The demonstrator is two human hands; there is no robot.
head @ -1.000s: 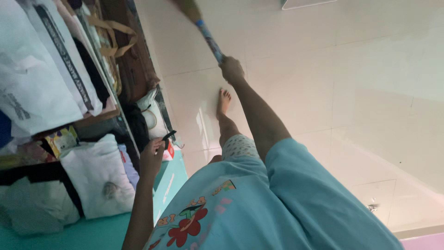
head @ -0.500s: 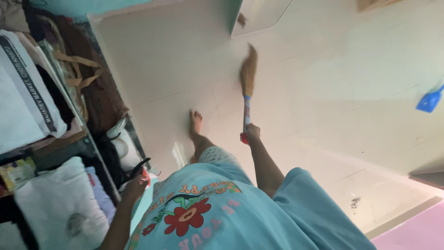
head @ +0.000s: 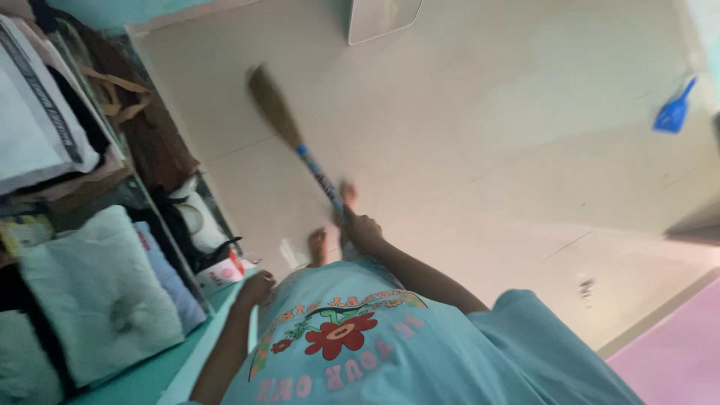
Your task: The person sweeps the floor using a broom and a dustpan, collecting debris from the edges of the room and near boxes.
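A home: tiled floor (head: pixel 487 150), shelves of folded clothes (head: pixel 97 292).

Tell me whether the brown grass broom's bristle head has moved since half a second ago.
Yes. The brown grass broom in the right hand has swung from below the pale board towards the cluttered shelves.

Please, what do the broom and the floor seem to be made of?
The broom seems to have a head of dry brown grass or fibre and a glossy handle, likely plastic-wrapped, held in the right hand. The floor looks like glazed cream tiles, with joint lines and sheen.
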